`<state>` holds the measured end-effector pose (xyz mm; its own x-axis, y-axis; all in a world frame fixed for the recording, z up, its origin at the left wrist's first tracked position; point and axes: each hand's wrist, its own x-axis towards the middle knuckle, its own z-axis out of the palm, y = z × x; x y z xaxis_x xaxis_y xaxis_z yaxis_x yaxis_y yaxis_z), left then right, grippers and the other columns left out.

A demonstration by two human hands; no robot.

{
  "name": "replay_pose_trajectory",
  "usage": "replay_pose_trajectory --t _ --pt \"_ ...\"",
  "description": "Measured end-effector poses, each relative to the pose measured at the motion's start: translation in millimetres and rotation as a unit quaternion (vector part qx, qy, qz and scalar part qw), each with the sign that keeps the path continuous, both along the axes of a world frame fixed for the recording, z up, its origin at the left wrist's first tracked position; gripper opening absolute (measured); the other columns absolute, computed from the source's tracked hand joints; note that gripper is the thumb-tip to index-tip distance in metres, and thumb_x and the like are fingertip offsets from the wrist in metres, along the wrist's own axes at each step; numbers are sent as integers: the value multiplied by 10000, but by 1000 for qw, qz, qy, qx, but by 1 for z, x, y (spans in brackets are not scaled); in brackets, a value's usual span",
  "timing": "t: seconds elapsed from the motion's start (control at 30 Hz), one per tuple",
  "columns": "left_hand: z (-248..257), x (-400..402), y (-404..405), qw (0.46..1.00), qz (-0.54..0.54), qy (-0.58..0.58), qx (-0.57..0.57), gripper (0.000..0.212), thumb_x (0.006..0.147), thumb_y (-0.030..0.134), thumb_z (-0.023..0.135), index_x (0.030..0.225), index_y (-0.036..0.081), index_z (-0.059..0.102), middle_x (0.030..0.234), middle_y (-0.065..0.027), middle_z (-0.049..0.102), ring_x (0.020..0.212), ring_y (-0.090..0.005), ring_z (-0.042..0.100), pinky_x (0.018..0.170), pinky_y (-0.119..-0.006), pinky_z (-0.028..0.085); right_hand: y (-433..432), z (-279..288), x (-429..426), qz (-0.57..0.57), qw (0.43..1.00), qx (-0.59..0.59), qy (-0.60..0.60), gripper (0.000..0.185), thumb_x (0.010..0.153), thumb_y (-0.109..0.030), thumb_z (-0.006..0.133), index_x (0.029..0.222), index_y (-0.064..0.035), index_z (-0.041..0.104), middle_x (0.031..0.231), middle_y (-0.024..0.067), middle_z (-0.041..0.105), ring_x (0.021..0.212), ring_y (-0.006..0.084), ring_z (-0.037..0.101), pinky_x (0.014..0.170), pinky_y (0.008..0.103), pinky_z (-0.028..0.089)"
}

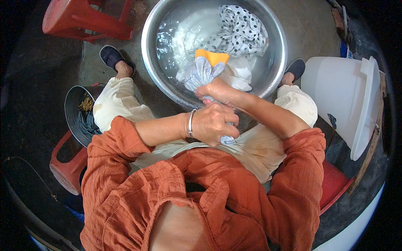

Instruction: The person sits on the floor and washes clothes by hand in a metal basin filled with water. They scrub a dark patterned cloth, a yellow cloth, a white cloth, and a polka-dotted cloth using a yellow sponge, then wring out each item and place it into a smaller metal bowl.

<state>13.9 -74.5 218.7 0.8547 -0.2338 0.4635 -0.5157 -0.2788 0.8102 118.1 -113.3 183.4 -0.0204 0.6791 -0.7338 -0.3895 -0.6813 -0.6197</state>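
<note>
My left hand [215, 120], with a silver bangle at the wrist, is closed on one end of a light blue garment [201, 73]. My right hand [220, 91] grips the same garment farther forward, so the cloth between the two fists looks twisted. Beyond the right hand its loose folds spread out, with a yellow-orange piece of fabric [215, 57] at their far edge. These folds hang over a large metal basin [151, 62] of water. Inside the basin lie a white cloth with black polka dots [243, 31] and a plain white cloth [240, 72].
Red plastic stools stand at upper left [84, 20] and lower left [67, 171]. Beside my left leg is a metal pot [70, 120] holding dark cloth. A white plastic tub [333, 91] lies tilted on the right, near a red plastic container [334, 185].
</note>
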Motion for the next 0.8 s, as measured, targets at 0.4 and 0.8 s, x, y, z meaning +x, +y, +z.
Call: replay_pose_trajectory --t 0.4,0.8 --pt "-4 5 6 998 -31 39 -30 167 575 64 672 737 68 630 712 -70 586 652 -255 580 581 -335 474 -10 -34 -8 13 996 22 -88 186 747 -147 571 885 -24 563 716 74 561 613 168 540 522 304 442" --pt "-38 7 39 573 404 185 -689 676 782 632 473 1149 64 487 1121 -55 508 1083 -234 467 789 -347 452 12 14 8 -268 957 60 91 275 816 -157 534 1023 24 552 930 122 602 743 184 610 678 312 524"
